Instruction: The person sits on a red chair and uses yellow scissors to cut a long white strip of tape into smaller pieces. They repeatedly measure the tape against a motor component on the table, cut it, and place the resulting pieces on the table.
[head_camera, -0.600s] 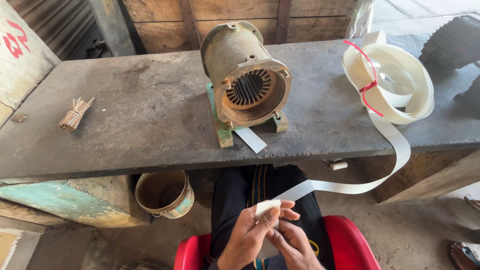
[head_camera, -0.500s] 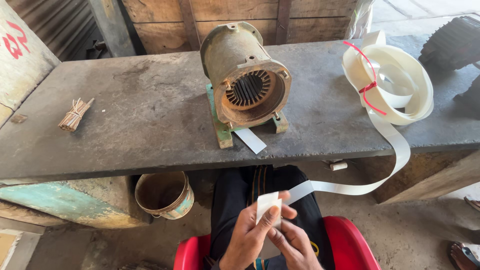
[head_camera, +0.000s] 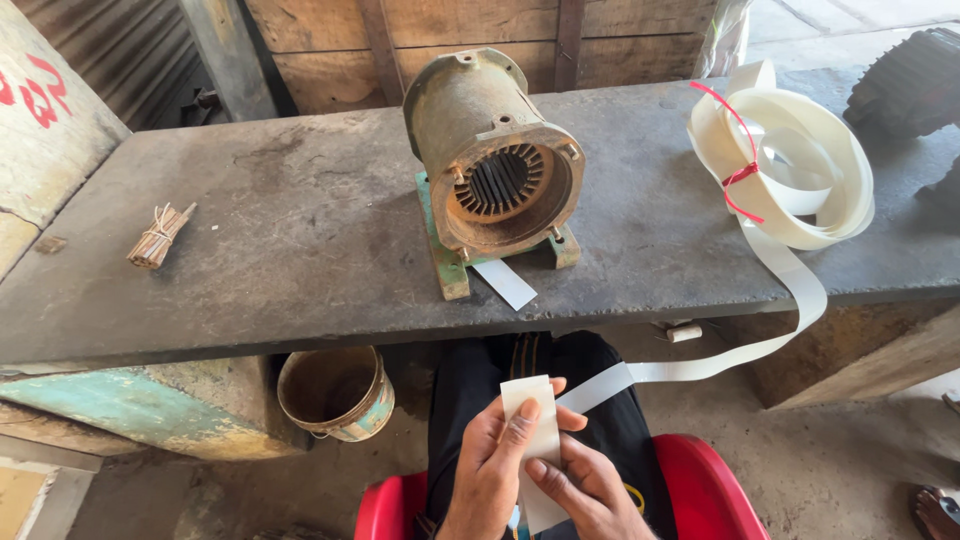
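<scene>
My left hand (head_camera: 495, 470) and my right hand (head_camera: 588, 493) both pinch the folded free end of a white paper strip (head_camera: 532, 420) over my lap. The strip runs up and to the right to a loose white coil (head_camera: 800, 165) tied with red string on the dark workbench (head_camera: 300, 240). A rusty motor stator housing (head_camera: 492, 160) on green feet stands in the middle of the bench, its slotted bore facing me. A cut white paper piece (head_camera: 505, 284) lies by its base.
A small tied bundle of sticks (head_camera: 156, 238) lies at the bench's left. A rusty bucket (head_camera: 335, 392) sits under the bench. I sit on a red plastic seat (head_camera: 705, 480). A dark toothed wheel (head_camera: 910, 85) rests at the far right.
My hands have raised the strip's end slightly and folded it upright between the fingers. The bench items have not moved.
</scene>
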